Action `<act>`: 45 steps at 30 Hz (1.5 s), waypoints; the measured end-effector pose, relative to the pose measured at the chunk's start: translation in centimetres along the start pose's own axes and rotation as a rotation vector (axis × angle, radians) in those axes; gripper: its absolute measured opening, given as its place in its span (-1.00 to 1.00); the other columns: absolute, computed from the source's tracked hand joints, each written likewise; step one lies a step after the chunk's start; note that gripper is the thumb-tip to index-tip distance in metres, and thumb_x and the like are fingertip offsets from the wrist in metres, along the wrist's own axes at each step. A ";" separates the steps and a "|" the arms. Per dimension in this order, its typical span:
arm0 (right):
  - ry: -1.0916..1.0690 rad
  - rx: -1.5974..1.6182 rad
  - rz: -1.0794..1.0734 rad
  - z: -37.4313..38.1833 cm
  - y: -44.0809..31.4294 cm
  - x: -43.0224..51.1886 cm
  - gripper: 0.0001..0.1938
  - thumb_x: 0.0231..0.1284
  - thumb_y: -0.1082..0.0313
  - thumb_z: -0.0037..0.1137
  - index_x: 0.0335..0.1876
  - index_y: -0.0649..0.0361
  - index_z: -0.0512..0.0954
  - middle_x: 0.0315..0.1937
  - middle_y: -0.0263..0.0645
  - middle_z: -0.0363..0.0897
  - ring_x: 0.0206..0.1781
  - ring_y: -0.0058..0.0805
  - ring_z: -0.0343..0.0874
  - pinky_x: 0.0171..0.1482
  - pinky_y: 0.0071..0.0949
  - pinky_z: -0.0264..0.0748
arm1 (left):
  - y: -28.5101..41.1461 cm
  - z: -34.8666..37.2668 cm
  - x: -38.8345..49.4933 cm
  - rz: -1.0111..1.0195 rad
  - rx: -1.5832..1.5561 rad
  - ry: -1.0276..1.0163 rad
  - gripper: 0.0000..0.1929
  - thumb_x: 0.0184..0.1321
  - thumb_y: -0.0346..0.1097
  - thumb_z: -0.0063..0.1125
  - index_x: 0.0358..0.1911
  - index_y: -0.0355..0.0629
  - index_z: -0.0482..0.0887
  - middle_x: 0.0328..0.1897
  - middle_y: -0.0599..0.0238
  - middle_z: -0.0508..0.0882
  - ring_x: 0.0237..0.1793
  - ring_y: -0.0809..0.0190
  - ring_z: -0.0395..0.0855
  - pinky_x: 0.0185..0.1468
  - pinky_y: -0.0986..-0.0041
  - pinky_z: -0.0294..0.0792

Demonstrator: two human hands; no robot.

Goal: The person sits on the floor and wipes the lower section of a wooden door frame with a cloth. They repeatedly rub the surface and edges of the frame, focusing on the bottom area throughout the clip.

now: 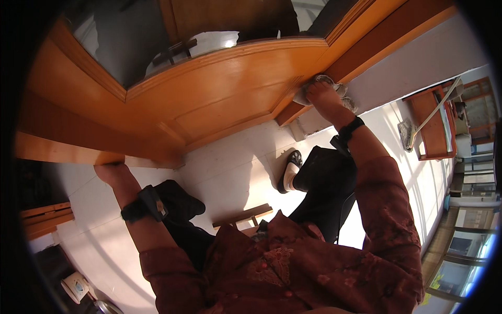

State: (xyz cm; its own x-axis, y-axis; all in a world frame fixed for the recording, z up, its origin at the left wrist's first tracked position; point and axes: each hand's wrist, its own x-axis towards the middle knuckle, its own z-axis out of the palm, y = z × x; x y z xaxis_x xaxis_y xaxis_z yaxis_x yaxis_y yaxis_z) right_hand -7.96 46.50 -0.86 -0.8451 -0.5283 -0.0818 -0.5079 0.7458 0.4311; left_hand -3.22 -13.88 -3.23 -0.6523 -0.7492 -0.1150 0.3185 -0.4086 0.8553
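A wooden door (231,90) with a glass pane (219,43) in its upper part stands before me. My right hand (323,94) presses a bunched grey cloth (304,96) against the wooden frame (364,51) at the door's right side. Folds of the cloth stick out beyond the fingers. At the lower left, my left hand (113,172) is at the wooden edge (78,151) of the door. Its fingers are hidden by that edge, so their grip cannot be made out.
Below me lies a pale tiled floor (219,168) with sunlit patches. A small wooden stool (245,216) is close to my legs. To the right are a mop (406,135) and a reddish wooden cabinet (431,125). A white container (75,287) sits at the lower left.
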 end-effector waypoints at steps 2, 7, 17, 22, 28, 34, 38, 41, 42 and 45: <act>-0.121 -0.065 0.013 2.6 -1.5 1.2 -0.88 0.00 0.38 0.10 -0.38 0.03 0.67 -0.24 -0.31 0.62 0.00 -0.33 0.55 0.05 -0.36 0.45 | 0.1 0.1 -0.1 0.000 0.014 0.060 -0.64 0.28 -0.15 -0.12 0.02 -0.21 0.52 0.01 0.21 0.58 -0.05 0.14 0.60 -0.10 0.29 0.51; -0.162 -0.106 -0.046 7.1 -4.3 2.5 -0.88 -0.02 0.40 0.10 -0.50 0.07 0.68 -0.34 -0.22 0.65 -0.16 -0.26 0.64 -0.13 -0.34 0.54 | 0.3 0.2 -0.8 0.015 0.018 0.110 -0.76 0.23 -0.24 -0.06 -0.16 -0.22 0.53 -0.16 0.27 0.57 -0.24 0.19 0.56 -0.27 0.37 0.47; -0.317 0.116 0.265 4.6 -3.2 3.0 -0.86 -0.07 0.45 0.13 -0.35 0.11 0.65 -0.26 -0.22 0.63 -0.06 -0.23 0.62 -0.01 -0.31 0.52 | 0.0 -0.5 -0.3 -0.035 0.061 0.017 -0.62 0.29 -0.12 -0.14 0.09 -0.12 0.51 0.01 0.23 0.60 -0.02 0.12 0.61 -0.01 0.24 0.52; 0.079 -0.059 0.125 -7.1 1.1 -0.5 -0.76 -0.22 0.49 0.18 -0.32 0.04 0.55 -0.21 -0.30 0.49 0.03 -0.33 0.51 0.15 -0.40 0.42 | 0.3 1.3 -1.3 0.021 -0.025 0.014 -0.57 0.33 -0.11 -0.15 0.16 -0.18 0.45 0.11 0.20 0.57 0.06 0.08 0.59 0.09 0.23 0.49; 0.433 -0.400 0.305 -22.4 7.8 -3.0 -0.50 -0.27 0.57 0.33 -0.06 -0.01 0.57 -0.01 -0.32 0.52 0.19 -0.25 0.46 0.26 -0.25 0.37 | 1.1 2.0 -2.8 0.035 0.030 -0.054 -0.57 0.33 -0.13 -0.14 0.16 -0.23 0.44 0.17 0.18 0.52 0.12 0.08 0.53 0.08 0.28 0.47; 0.717 -0.559 0.366 -29.2 11.6 -4.3 -0.54 0.03 0.48 0.14 0.14 0.02 0.49 0.18 -0.27 0.43 0.29 -0.20 0.35 0.30 -0.13 0.26 | 1.3 2.2 -3.0 0.009 0.020 -0.070 -0.57 0.32 -0.15 -0.14 0.16 -0.24 0.44 0.15 0.19 0.53 0.10 0.10 0.54 0.06 0.32 0.45; 0.690 -0.539 0.411 -22.8 10.5 -3.1 -0.52 0.04 0.41 0.14 0.15 -0.10 0.45 0.16 -0.32 0.44 0.32 -0.25 0.35 0.38 -0.18 0.20 | 0.9 1.7 -2.4 0.009 0.004 -0.051 -0.56 0.32 -0.14 -0.14 0.17 -0.24 0.44 0.16 0.18 0.53 0.11 0.11 0.54 0.08 0.30 0.45; 0.571 -0.429 0.334 -17.8 8.0 -3.0 -0.58 -0.03 0.39 0.16 0.05 -0.03 0.47 0.06 -0.32 0.47 0.26 -0.27 0.38 0.36 -0.19 0.22 | 0.4 1.2 -1.7 0.052 0.017 -0.079 -0.56 0.33 -0.14 -0.17 0.20 -0.21 0.42 0.16 0.17 0.53 0.14 0.09 0.54 0.14 0.24 0.45; 0.564 -0.380 0.286 -16.5 7.1 -2.9 -0.60 -0.05 0.40 0.13 0.02 0.01 0.49 0.01 -0.30 0.47 0.24 -0.26 0.39 0.36 -0.19 0.22 | 0.2 1.0 -1.4 0.048 0.019 -0.065 -0.56 0.33 -0.14 -0.16 0.19 -0.21 0.42 0.15 0.17 0.54 0.13 0.08 0.55 0.14 0.24 0.45; 0.509 -0.236 0.266 -13.6 4.8 -2.2 -0.67 -0.09 0.49 0.09 -0.10 0.06 0.53 -0.03 -0.29 0.48 0.20 -0.26 0.41 0.34 -0.20 0.24 | -0.2 0.3 -0.3 0.027 0.021 -0.001 -0.57 0.33 -0.13 -0.14 0.17 -0.22 0.44 0.13 0.17 0.55 0.11 0.07 0.56 0.11 0.22 0.47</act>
State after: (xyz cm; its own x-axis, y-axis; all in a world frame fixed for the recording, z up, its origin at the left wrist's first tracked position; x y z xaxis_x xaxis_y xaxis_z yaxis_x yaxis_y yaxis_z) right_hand -6.31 45.74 13.62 -0.7225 -0.5072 0.4698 -0.1912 0.7996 0.5693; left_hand -3.33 -13.37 -3.22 -0.6444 -0.7592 -0.0909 0.3218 -0.3771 0.8685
